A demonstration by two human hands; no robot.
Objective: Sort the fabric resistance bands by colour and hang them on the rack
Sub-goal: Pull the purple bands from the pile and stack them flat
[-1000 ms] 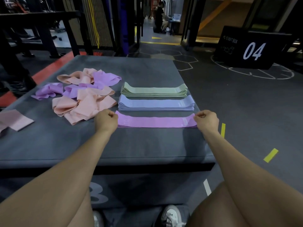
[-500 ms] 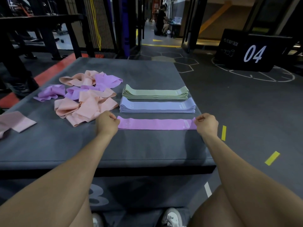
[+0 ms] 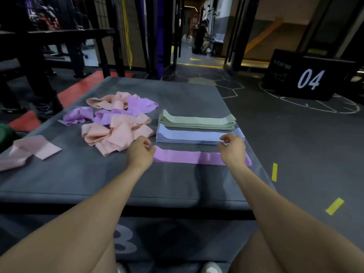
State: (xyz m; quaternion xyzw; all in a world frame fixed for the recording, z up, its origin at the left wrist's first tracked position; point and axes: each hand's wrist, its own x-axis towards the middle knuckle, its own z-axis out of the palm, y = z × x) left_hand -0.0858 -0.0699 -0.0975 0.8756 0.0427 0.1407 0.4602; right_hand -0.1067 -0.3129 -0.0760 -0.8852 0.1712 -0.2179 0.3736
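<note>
A purple band point(image 3: 187, 158) lies flat and straight near the front right of the grey padded box point(image 3: 98, 180). My left hand point(image 3: 139, 152) hovers at its left end with loosely curled fingers and holds nothing. My right hand point(image 3: 232, 149) is above the band's right part, fingers loosely curled, and the band's right tip shows beyond my wrist. Behind it lie a neat blue stack point(image 3: 197, 135) and a neat green stack point(image 3: 197, 122). A loose heap of peach bands point(image 3: 118, 134) and purple bands point(image 3: 141, 104) lies to the left.
A pale pink band point(image 3: 31, 151) lies at the box's left edge. A black box marked 04 point(image 3: 307, 75) stands on the floor at the far right. Dark metal frames point(image 3: 78, 48) stand behind the box. A person sits far back in the corridor.
Both hands have let go of the purple band's ends and lifted slightly. The right hand has moved left and towards the blue stack. The band stays flat.
</note>
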